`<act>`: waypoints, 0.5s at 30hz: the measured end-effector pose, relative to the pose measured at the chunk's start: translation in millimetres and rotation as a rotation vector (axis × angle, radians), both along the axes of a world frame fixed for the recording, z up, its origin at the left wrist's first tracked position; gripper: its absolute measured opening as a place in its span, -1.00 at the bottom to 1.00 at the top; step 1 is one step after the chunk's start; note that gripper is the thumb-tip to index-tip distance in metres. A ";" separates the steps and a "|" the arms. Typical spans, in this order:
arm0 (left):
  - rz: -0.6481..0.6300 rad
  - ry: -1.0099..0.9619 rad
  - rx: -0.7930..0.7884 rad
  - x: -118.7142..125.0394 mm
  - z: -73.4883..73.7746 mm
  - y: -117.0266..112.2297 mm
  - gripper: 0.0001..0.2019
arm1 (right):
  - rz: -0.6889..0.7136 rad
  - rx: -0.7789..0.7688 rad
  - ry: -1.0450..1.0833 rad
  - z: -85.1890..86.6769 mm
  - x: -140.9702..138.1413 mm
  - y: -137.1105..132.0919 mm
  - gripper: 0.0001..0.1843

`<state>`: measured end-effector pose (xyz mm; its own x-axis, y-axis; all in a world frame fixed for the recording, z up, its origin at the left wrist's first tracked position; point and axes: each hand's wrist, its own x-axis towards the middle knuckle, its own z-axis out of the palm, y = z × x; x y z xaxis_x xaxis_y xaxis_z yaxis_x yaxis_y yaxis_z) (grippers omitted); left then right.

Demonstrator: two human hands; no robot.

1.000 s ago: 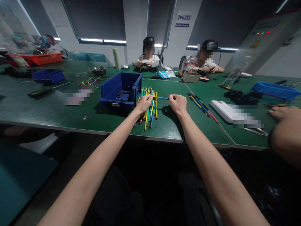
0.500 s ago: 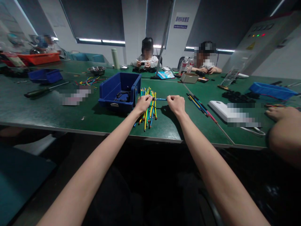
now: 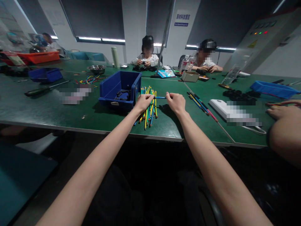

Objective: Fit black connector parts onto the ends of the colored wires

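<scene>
A short blue wire [image 3: 161, 97] is stretched level between my two hands. My left hand [image 3: 144, 103] is closed, pinching the wire's left end, where a small dark part shows by the fingertips. My right hand [image 3: 176, 102] is closed in a pinch on the other end. Below and behind my left hand lies a loose pile of cut wires [image 3: 150, 117], yellow, green and blue. A deep blue bin [image 3: 109, 99] with dark pieces inside stands left of the pile. To the right of my right hand lie several wires with black sleeves [image 3: 198, 102].
A white power bank [image 3: 219, 108] with a cable lies on the right, near another person's hand [image 3: 279, 110]. A screwdriver [image 3: 39, 91] and a smaller blue bin [image 3: 45, 75] are on the left. Two people sit across the green table [image 3: 117, 127]. A blue tray [image 3: 272, 89] is far right.
My left fingers have slid slightly right along the wire, covering more of the dark part. The gap between my hands is a little narrower. Both hands keep their pinch.
</scene>
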<state>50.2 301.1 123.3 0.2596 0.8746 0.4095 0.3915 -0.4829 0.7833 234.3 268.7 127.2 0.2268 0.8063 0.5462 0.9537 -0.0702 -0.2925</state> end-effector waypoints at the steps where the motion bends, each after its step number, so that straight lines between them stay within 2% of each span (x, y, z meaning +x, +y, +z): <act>1: 0.002 -0.007 0.009 0.0 -0.4 0.8 -0.67 | 0.014 0.013 -0.008 -0.5 0.8 1.2 -0.43; 8: -0.019 -0.066 0.119 1.0 -0.8 1.2 -0.77 | 0.123 0.069 -0.049 -6.1 5.7 7.8 -0.41; 15: -0.010 -0.069 0.128 0.4 -1.0 -0.7 -0.79 | 0.168 0.122 -0.076 -7.7 7.1 7.8 -0.45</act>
